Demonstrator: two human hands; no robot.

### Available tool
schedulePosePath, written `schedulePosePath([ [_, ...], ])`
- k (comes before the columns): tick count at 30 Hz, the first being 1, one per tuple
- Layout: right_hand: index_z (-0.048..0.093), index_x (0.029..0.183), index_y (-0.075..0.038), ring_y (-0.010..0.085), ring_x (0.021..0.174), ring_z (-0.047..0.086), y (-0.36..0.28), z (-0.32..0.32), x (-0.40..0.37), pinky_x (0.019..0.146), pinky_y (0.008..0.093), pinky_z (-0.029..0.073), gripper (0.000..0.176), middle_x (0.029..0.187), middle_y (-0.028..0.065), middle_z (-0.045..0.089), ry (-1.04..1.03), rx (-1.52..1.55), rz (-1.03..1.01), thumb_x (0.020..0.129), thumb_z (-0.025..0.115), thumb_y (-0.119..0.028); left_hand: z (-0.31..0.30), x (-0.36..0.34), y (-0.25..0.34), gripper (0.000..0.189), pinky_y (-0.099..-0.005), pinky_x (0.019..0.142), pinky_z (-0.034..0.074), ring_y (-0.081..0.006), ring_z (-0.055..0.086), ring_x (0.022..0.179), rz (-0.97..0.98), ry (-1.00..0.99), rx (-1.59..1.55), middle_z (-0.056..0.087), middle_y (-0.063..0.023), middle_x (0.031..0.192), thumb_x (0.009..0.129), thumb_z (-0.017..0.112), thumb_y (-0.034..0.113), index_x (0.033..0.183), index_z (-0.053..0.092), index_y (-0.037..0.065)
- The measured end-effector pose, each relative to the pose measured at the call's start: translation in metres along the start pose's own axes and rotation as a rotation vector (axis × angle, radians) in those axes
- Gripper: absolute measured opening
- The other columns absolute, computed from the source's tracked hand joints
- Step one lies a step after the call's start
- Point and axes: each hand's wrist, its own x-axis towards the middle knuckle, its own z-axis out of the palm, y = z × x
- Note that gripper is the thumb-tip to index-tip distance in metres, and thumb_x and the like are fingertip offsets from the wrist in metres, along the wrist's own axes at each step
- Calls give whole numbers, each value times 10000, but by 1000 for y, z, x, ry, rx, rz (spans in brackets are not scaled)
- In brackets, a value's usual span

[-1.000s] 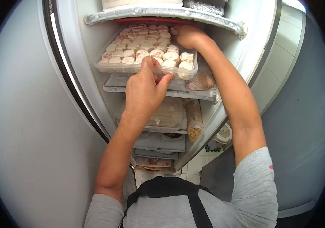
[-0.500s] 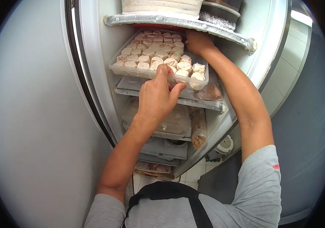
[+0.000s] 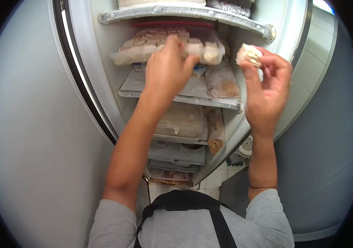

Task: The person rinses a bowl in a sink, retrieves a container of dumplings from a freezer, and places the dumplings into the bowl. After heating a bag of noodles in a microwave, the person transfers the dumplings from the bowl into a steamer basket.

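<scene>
My left hand (image 3: 168,68) grips the front edge of a clear plastic tray (image 3: 133,57) inside the freezer, thumb below and fingers over the rim. The tray holds rows of pale, round-cut pieces and is blurred by motion. My right hand (image 3: 267,87) is raised at the right side of the freezer opening, away from the tray. Between its thumb and fingers it pinches a whitish, lumpy piece (image 3: 249,56). Behind the tray a red edge (image 3: 172,24) shows under the upper shelf.
A frosted shelf (image 3: 184,12) runs above the tray. The shelf below (image 3: 180,99) bears a bagged brownish item (image 3: 222,82). Lower down are a lidded plastic container (image 3: 180,120) and a long bagged item (image 3: 215,130). The freezer door (image 3: 40,144) stands at the left.
My right hand has come out from the back of the tray to the right, with a piece in its fingers. The tray's front has lifted and tilted; my left hand still holds it.
</scene>
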Motion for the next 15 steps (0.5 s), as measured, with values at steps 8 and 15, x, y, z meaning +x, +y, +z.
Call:
schedulePosePath([
  [8,503,1174,-43,199,1124,620,-43,-62,-50,994,343,505,378,1247,210,617,-67,-78,140,914,769,24,28,3,-23,632,-533,980,497,-413,662,1180,-74,-74,254,724,-223,1207,867,796,356,1353,583,13],
  [15,478,1193,-47,195,1129,605,-43,-84,-86,1002,353,489,393,1236,166,616,-144,31,571,918,748,32,39,21,-30,779,-710,1103,307,-448,452,1419,-105,-234,404,541,-293,1462,976,593,559,1489,480,-18],
])
